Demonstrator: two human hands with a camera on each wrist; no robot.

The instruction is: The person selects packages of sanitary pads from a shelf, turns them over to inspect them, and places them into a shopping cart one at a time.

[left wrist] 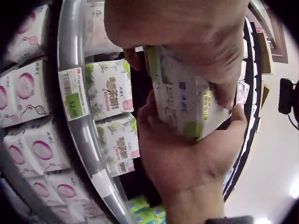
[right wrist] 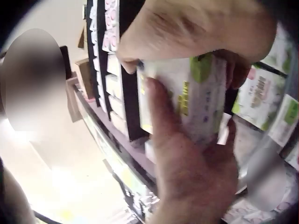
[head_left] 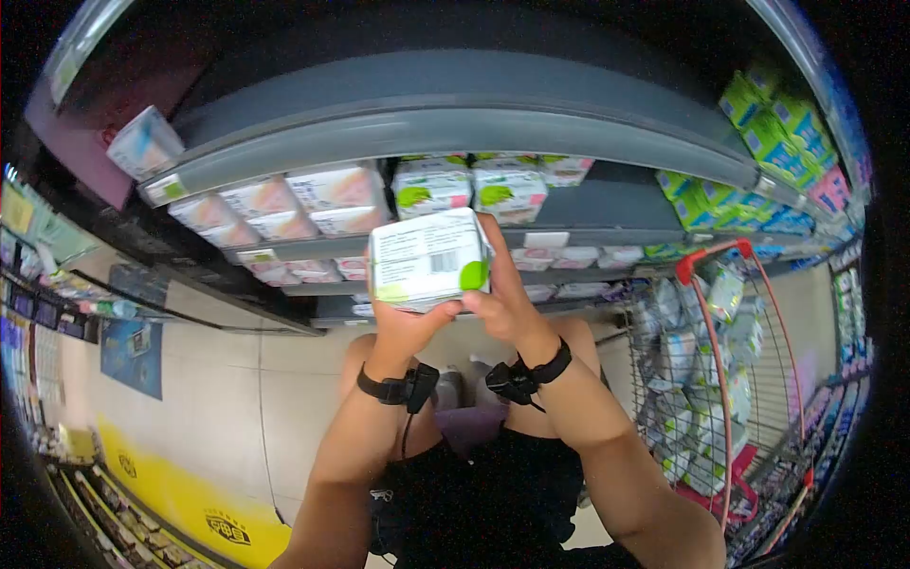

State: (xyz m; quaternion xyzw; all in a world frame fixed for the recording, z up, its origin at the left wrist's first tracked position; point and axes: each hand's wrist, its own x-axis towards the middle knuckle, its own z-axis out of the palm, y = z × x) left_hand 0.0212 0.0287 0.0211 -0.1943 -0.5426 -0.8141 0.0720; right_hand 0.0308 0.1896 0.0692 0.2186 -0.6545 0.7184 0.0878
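Note:
A white and green pack of sanitary pads [head_left: 422, 248] is held in front of the shelves, with its printed, barcoded face toward the head camera. My left hand [head_left: 406, 327] grips its left side and lower edge. On the other side, my right hand [head_left: 514, 302] holds it, fingers along the right edge and thumb at the lower front. Both wrist views show the pack [left wrist: 180, 105] [right wrist: 203, 100] between the two hands, part of it hidden by fingers. Similar white and green packs [head_left: 433, 190] stand on the shelf just beyond.
A wire shopping cart [head_left: 718, 379] with a red handle stands at my right, filled with packs. Pink and white packs [head_left: 334, 197] sit left on the shelf, under a grey shelf edge [head_left: 455, 131]. Bright green packs [head_left: 777, 123] fill the far right. Tiled floor [head_left: 209, 379] lies left.

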